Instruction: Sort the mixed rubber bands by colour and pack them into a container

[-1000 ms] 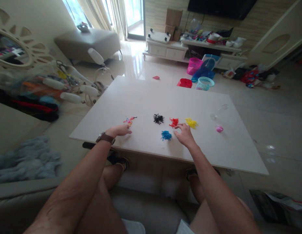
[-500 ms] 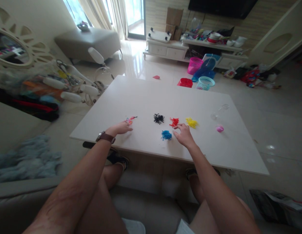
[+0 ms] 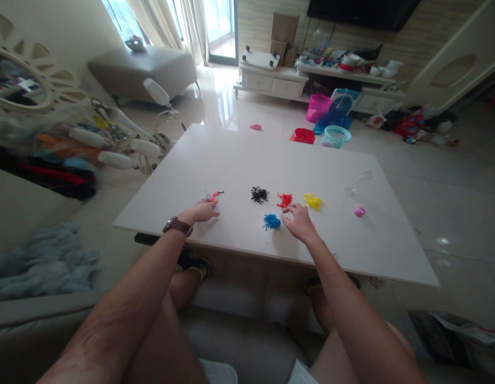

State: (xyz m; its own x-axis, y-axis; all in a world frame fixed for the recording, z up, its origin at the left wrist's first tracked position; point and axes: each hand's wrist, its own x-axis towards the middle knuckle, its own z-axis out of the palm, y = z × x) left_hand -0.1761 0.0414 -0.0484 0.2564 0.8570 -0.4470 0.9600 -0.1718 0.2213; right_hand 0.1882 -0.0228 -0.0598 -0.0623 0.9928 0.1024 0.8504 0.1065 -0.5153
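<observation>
On the white table, small piles of short stringy pieces lie sorted by colour: black strands, red strands, yellow strands and blue strands. My left hand, a watch on its wrist, reaches over a small mixed-colour pile at the left. Its fingers are spread, touching or just above those strands. My right hand rests between the blue and red piles, fingers curved and apart, with nothing visible in them. A pink piece shows beside its wrist.
A pink round object and a clear plastic piece lie on the table's right side. Beyond the far edge stand a red bin, a light-blue basket and a pink basket. A lamp with white shades stands left.
My left hand has shifted slightly right, with its fingers over the mixed-colour pile. My right hand stays almost where it was, and the colour piles look unchanged.
</observation>
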